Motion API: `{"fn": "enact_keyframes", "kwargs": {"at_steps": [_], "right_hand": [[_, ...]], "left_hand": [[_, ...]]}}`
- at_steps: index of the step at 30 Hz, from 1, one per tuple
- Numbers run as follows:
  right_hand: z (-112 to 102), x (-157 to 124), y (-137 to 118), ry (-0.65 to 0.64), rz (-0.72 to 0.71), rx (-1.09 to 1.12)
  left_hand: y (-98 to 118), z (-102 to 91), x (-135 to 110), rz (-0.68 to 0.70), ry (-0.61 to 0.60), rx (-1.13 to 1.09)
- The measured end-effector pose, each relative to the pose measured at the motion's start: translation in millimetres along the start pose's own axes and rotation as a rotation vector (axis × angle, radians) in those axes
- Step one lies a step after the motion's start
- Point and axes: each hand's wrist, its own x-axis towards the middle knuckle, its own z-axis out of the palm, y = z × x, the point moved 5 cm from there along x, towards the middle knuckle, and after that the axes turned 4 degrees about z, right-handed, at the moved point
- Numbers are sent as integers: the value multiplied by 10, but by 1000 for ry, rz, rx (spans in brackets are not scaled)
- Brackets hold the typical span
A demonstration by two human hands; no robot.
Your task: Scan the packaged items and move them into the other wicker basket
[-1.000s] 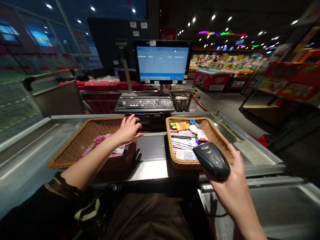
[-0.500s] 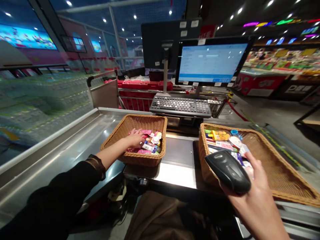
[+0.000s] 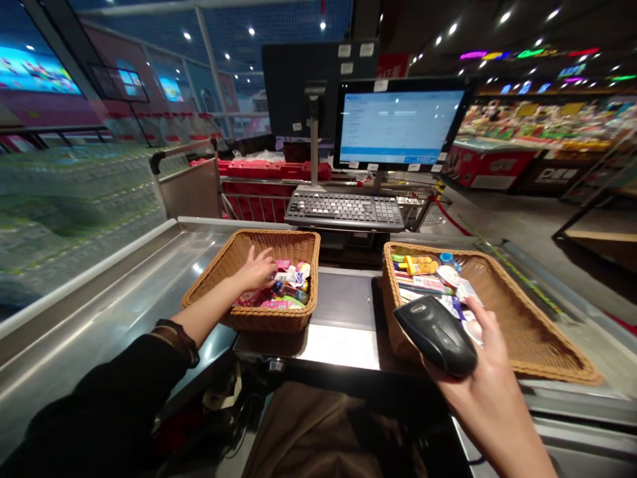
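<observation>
My left hand [image 3: 256,271] reaches into the left wicker basket [image 3: 219,282]. Its fingers are spread over the small colourful packets [image 3: 288,292] lying there, with the thumb raised. My right hand [image 3: 490,392] is closed round a black handheld barcode scanner [image 3: 438,335], held over the near left corner of the right wicker basket [image 3: 537,332]. That basket holds several small packets and tubes [image 3: 428,272] at its far left end.
A flat scanner plate [image 3: 343,299] lies between the baskets. Behind them stand a keyboard [image 3: 345,209] and a lit till monitor [image 3: 401,126]. A steel counter [image 3: 99,312] runs along the left. Red shopping baskets [image 3: 271,171] sit behind a wire rail.
My left hand moved from the keyboard's edge down into the left basket and onto the packets. My right hand kept the scanner. The view swung left.
</observation>
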Motion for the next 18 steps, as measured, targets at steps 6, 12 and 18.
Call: {"fn": "enact_keyframes", "kwargs": {"at_steps": [6, 12, 18], "right_hand": [[72, 60, -173, -24, -11, -23], [229, 195, -502, -94, -71, -72], [281, 231, -687, -150, 12, -70]], "left_hand": [[172, -592, 56, -48, 287, -60], [933, -1099, 119, 176, 566, 83], [1381, -1215, 166, 299, 627, 144]]}}
